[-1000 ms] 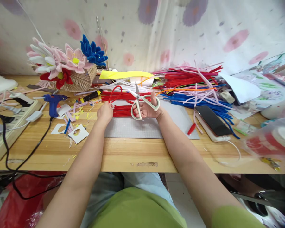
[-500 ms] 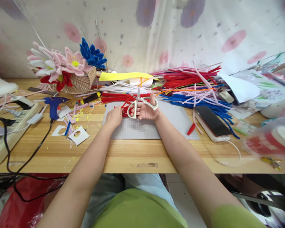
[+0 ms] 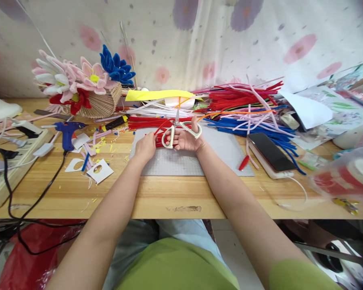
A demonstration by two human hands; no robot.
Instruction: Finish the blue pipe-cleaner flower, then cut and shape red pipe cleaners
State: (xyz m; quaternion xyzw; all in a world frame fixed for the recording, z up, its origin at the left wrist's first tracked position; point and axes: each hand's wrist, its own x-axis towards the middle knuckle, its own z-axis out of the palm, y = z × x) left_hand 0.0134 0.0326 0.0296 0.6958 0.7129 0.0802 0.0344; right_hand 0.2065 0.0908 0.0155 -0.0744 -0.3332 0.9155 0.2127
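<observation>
My right hand (image 3: pixel 186 141) holds a pair of scissors (image 3: pixel 177 117) with cream loop handles, thumb and fingers through the loops and blades pointing away from me. My left hand (image 3: pixel 145 146) is closed on a thin red pipe cleaner (image 3: pixel 159 129), which slants up toward the scissor blades. Whether the blades touch it, I cannot tell. Both hands are above a grey cutting mat (image 3: pixel 175 164). Just behind them lies a bundle of red pipe cleaners (image 3: pixel 139 122). A small red leaf-shaped piece (image 3: pixel 243 162) rests at the mat's right edge.
Left are a blue glue gun (image 3: pixel 68 135), a power strip (image 3: pixel 21 161), white card pieces (image 3: pixel 100 171) and yellow scraps. Fuzzy flowers (image 3: pixel 93 77) stand behind. Blue pipe cleaners (image 3: pixel 248 133), a phone (image 3: pixel 271 152) and a bagged cup (image 3: pixel 345 173) are on the right.
The view has shifted very slightly. The red pipe cleaner from my left hand now shows more plainly beside the scissor blades; both hands keep nearly the same place and grip.
</observation>
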